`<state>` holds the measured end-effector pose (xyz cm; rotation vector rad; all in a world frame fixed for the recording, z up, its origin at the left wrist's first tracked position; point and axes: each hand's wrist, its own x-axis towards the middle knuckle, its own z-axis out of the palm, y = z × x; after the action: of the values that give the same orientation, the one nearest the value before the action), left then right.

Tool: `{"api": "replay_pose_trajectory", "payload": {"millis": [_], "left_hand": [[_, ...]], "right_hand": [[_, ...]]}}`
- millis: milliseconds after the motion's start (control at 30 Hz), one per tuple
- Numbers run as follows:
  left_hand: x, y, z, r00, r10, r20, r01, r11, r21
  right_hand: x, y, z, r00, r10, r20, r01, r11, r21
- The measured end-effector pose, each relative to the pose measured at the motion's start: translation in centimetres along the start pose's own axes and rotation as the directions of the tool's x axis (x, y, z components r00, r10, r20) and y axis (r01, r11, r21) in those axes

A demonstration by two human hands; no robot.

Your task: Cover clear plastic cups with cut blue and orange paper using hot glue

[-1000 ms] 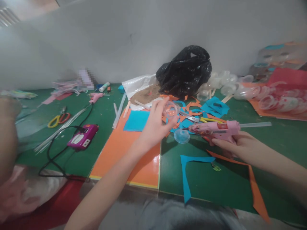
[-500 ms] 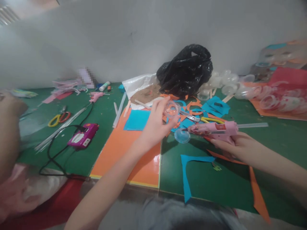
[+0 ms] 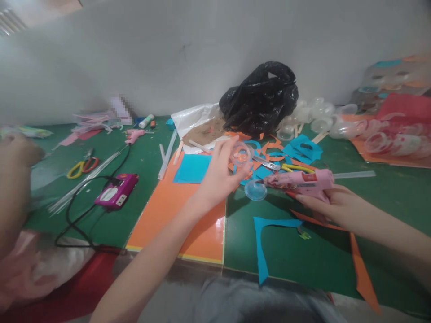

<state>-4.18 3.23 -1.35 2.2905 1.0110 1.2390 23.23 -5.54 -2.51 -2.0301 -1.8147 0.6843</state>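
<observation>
My left hand (image 3: 218, 172) is raised over the green table (image 3: 323, 255), fingers pinched round a small clear plastic cup (image 3: 241, 153). My right hand (image 3: 332, 205) grips a pink hot glue gun (image 3: 299, 181) with a clear glue stick jutting out behind. The gun's nozzle points left, toward the cup. A second clear cup (image 3: 255, 190) lies on the table just below the nozzle. Scissors (image 3: 269, 164) lie among blue and orange paper scraps (image 3: 296, 150) behind the hands.
An orange sheet (image 3: 175, 215) and blue square (image 3: 191, 169) lie under my left arm. A black bag (image 3: 259, 101) and clear cups (image 3: 313, 114) sit at the back. At left are a magenta device (image 3: 116, 192) with black cable, scissors (image 3: 82, 167), another person's arm (image 3: 13, 188).
The glue gun has shifted slightly left and lower, its nozzle nearer the cup in my left hand. My left hand has barely moved.
</observation>
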Motion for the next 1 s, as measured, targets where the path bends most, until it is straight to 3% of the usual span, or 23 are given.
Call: {"api": "replay_pose_trajectory", "payload": {"millis": [67, 633, 867, 1000], "left_hand": [[0.0, 0.0, 0.0, 1.000, -0.003, 0.002, 0.003, 1.000, 0.005], [0.0, 0.2, 0.0, 0.998, -0.066, 0.024, 0.066, 0.998, -0.011], [0.0, 0.8, -0.3, 0.998, -0.060, 0.011, 0.060, 0.997, -0.038], [0.2, 1.8, -1.0, 0.995, -0.011, 0.104, 0.020, 0.996, -0.089]], "right_hand": [[0.0, -0.1, -0.1, 0.998, 0.015, 0.060, -0.016, 0.999, 0.028], [-0.2, 0.1, -0.6, 0.976, 0.009, 0.219, -0.030, 0.995, 0.095], [-0.4, -0.9, -1.6, 0.997, 0.035, 0.063, -0.047, 0.978, 0.202], [-0.1, -2.0, -2.5, 0.989, 0.150, -0.013, -0.140, 0.950, 0.278]]}}
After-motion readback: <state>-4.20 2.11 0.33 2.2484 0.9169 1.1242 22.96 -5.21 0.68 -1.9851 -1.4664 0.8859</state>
